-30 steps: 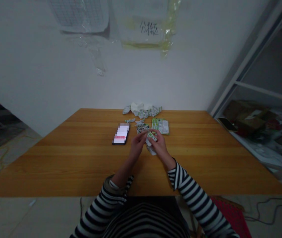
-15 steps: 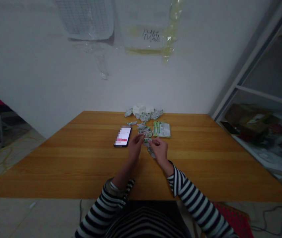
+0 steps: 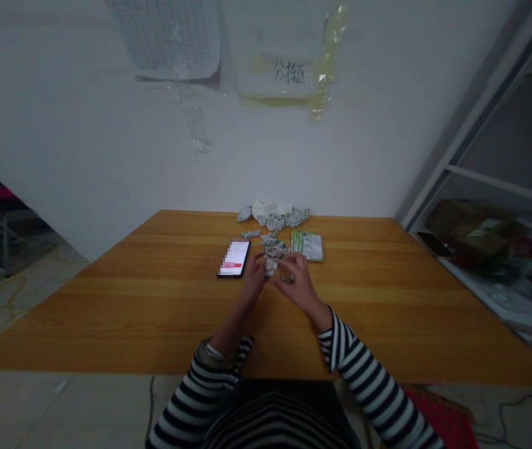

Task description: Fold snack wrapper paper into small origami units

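Right hand [image 3: 300,282] has opened into a loose C, seemingly empty, left hand [image 3: 253,275] pinching the small wrapper [image 3: 270,267]: mid-handling imo, needs steadying.

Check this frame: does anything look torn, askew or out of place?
Crumpled printed scraps lie scattered near the far edge of the table, untidy beside the flat green-and-white packets. On the wall, the lower edge of the gridded sheet seems to lift, with wrinkled clear tape below it.
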Motion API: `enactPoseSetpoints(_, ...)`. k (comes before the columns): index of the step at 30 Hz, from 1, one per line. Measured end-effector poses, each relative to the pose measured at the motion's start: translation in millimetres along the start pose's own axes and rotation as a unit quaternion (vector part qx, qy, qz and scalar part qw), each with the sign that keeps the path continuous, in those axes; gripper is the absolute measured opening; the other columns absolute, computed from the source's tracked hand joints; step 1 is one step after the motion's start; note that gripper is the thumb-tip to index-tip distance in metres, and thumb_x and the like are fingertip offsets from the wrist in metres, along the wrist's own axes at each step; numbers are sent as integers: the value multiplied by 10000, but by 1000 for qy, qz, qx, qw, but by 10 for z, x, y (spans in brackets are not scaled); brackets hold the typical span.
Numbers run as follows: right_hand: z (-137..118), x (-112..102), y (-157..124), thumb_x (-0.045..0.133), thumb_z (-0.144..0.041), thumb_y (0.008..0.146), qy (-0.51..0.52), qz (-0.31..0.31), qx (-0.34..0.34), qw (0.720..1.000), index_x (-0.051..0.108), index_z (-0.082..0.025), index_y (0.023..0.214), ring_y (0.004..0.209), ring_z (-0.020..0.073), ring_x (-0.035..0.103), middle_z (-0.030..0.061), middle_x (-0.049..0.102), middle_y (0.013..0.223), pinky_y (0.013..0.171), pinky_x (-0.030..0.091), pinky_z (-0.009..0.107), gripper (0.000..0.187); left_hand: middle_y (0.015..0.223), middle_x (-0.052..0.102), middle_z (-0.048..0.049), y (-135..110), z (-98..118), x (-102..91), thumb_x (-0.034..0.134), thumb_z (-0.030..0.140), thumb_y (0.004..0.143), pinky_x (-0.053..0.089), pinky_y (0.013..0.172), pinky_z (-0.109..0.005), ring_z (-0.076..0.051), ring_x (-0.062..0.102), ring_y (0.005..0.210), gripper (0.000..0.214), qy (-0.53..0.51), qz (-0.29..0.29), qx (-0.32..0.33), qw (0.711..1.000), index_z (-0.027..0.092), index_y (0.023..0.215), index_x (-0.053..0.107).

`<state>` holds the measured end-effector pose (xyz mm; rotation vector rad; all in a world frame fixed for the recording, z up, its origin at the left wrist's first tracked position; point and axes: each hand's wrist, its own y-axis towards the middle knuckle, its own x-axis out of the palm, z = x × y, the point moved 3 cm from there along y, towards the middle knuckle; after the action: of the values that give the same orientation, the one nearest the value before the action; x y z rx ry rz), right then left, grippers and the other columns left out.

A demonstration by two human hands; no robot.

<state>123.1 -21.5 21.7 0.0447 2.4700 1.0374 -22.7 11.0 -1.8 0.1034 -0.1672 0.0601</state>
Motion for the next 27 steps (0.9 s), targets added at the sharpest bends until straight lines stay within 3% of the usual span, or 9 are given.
enactPoseSetpoints(2,104,0,10,753,-323,736,98,-36,59,993,664,-252,1171,841,201,577,50,634,932,766,482,338,449,516,500,64,-14,-4,-4,690,448,716,263,399,-177,-67,381,377,482,-9,-46,-46,998,149,1080,588)
enactPoseSetpoints(5,231,57,-14,739,-338,726,248,-103,156,951,732,-211,983,581,141,573,4,665,695,556,453,247,287,464,435,83,-78,-2,56,733,435,672,203,384,-172,-51,325,345,504,-27,-128,-109,985,136,1060,612)
enactPoseSetpoints(8,321,94,-42,762,-367,680,320,-59,241,914,724,-173,744,416,115,527,-11,636,514,432,400,214,208,437,412,84,-120,21,124,685,520,710,199,375,-174,-54,322,331,499,-42,-169,-131,976,140,1027,621)
enactPoseSetpoints(11,386,85,-54,756,-417,685,333,15,282,900,664,-175,660,339,100,490,-23,608,440,370,368,197,260,481,527,45,-104,67,158,569,640,757,319,404,-186,-85,447,368,554,-48,-149,-102,982,166,1041,603)
enactPoseSetpoints(13,418,64,-56,742,-440,701,334,44,287,897,642,-179,660,359,103,524,-13,639,474,382,398,196,283,561,623,11,-89,102,167,644,623,706,422,482,-217,-111,555,454,555,-41,-128,-68,989,168,1024,610)
enactPoseSetpoints(16,464,57,-65,761,-438,682,341,57,294,891,661,-167,706,420,125,592,17,686,546,425,461,214,290,629,686,-20,-83,132,159,804,481,591,484,565,-249,-138,621,545,476,-17,-94,-19,995,141,894,665)
enactPoseSetpoints(20,529,107,-78,801,-405,632,348,66,295,888,695,-168,789,485,140,635,26,716,618,474,499,231,303,624,699,-28,-78,97,122,808,401,606,518,595,-275,-156,641,569,315,6,-48,19,999,134,741,709)
enactPoseSetpoints(27,573,118,-67,791,-379,640,343,99,277,892,699,-174,719,571,155,673,22,725,647,538,524,249,239,717,736,-39,-66,47,123,787,347,626,572,684,-335,-188,687,657,249,9,-12,56,998,149,764,728)
